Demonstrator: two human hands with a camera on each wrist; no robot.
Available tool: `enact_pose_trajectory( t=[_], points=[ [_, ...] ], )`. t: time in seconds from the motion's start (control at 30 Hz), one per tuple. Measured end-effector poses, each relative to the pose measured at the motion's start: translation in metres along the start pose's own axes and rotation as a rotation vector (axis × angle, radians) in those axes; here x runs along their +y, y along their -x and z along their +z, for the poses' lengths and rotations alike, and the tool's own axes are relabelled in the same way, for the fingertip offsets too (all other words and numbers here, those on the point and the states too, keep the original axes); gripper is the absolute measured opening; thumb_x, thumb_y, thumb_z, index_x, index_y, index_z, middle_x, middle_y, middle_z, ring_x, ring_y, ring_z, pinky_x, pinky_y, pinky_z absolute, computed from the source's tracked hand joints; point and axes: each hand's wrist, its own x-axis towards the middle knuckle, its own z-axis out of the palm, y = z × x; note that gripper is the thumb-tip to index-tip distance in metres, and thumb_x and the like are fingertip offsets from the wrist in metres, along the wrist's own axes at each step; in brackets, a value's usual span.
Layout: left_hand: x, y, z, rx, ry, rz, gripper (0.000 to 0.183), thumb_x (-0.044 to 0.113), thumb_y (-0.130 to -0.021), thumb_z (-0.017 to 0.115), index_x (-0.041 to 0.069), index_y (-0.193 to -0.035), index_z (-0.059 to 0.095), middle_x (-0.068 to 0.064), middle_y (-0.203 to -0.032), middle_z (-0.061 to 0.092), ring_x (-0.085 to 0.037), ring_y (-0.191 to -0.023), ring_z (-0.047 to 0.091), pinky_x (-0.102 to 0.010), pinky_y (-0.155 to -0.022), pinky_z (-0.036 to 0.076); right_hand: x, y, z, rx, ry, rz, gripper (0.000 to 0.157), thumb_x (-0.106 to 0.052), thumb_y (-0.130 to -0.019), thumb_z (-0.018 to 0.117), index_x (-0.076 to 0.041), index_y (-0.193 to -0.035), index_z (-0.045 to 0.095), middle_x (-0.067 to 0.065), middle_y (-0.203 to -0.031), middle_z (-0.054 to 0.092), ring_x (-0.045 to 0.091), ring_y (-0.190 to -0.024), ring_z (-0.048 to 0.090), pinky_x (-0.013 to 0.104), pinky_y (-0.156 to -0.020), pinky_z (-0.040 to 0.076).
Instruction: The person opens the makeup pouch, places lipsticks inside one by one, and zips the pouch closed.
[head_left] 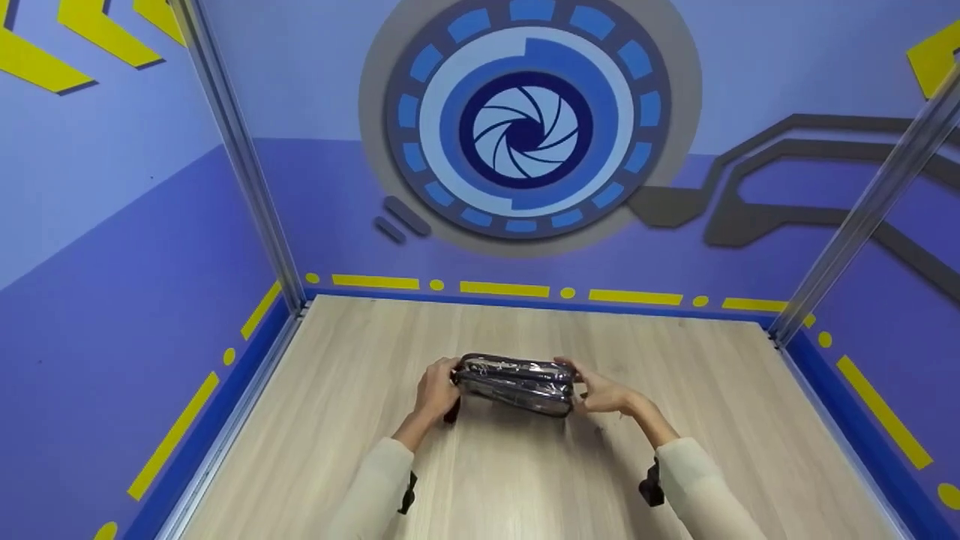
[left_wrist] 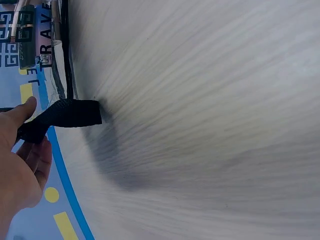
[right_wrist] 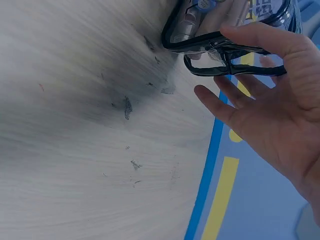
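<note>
Between the two hands is a clear toiletry pouch (head_left: 517,381) with black trim, tilted above the tabletop. In the left wrist view, the lettering "TRAVEL" shows on the pouch (left_wrist: 46,35), with tubes inside. My left hand (head_left: 437,386) is at its left end, where the thumb and fingers pinch a black strap (left_wrist: 75,113). My right hand (head_left: 604,390) holds the right end. In the right wrist view, the thumb of this hand (right_wrist: 280,95) lies on the black edge of the pouch (right_wrist: 200,42), with the fingers spread on the other side.
The wooden tabletop (head_left: 360,352) carries dark scuff marks (right_wrist: 128,107). Blue printed panels (head_left: 322,217) enclose it at the back and both sides, with metal posts (head_left: 247,150) at the back corners.
</note>
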Motion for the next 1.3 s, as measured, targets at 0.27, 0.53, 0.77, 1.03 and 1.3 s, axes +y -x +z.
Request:
enact_pose_trajectory(
  t=[0.27, 0.53, 0.77, 1.03, 1.3],
  points=[
    [0.006, 0.000, 0.002, -0.035, 0.062, -0.038, 0.029, 0.004, -0.079, 0.083, 0.004, -0.107, 0.074, -0.013, -0.093, 0.071, -0.030, -0.087, 0.068, -0.047, -0.075, 0.056, -0.009, -0.011, -0.001, 0.191, 0.127, -0.166, 0.082, 0.000, -0.077, 0.085, 0.006, -0.146, 0.042, 0.028, -0.136, 0.056, 0.045, -0.123, 0.054, 0.063, -0.102, 0.047],
    [0.023, -0.007, -0.015, -0.213, 0.115, -0.017, 0.031, 0.003, -0.083, 0.077, -0.002, -0.112, 0.069, -0.020, -0.104, 0.071, -0.036, -0.099, 0.067, -0.051, -0.087, 0.056, -0.016, -0.017, 0.000, 0.265, 0.315, -0.218, 0.067, 0.000, -0.075, 0.087, 0.002, -0.133, 0.054, 0.024, -0.124, 0.066, 0.044, -0.117, 0.061, 0.063, -0.103, 0.046],
    [0.050, -0.025, -0.042, -0.173, 0.172, 0.068, 0.038, -0.013, -0.082, 0.065, -0.004, -0.119, 0.067, -0.022, -0.112, 0.069, -0.040, -0.104, 0.066, -0.050, -0.090, 0.056, -0.009, -0.016, 0.005, 0.339, 0.376, -0.198, 0.067, 0.004, -0.073, 0.083, 0.001, -0.134, 0.056, 0.023, -0.126, 0.065, 0.042, -0.117, 0.062, 0.061, -0.101, 0.048],
    [0.075, -0.042, -0.057, -0.282, -0.136, 0.256, 0.020, 0.003, -0.098, 0.063, 0.010, -0.106, 0.080, -0.008, -0.097, 0.067, -0.024, -0.092, 0.065, -0.040, -0.080, 0.057, -0.012, -0.021, 0.008, 0.355, 0.405, -0.212, 0.066, 0.006, -0.072, 0.080, -0.001, -0.134, 0.056, 0.023, -0.126, 0.065, 0.043, -0.117, 0.061, 0.062, -0.100, 0.048],
    [0.095, -0.055, -0.070, -0.646, -0.455, 0.228, 0.045, -0.004, -0.098, 0.053, 0.022, -0.130, 0.071, -0.015, -0.125, 0.063, -0.027, -0.106, 0.065, -0.033, -0.071, 0.049, -0.016, -0.024, 0.012, 0.345, 0.415, -0.232, 0.066, 0.010, -0.072, 0.079, 0.001, -0.134, 0.055, 0.025, -0.127, 0.064, 0.045, -0.118, 0.061, 0.063, -0.101, 0.048]
  ],
)
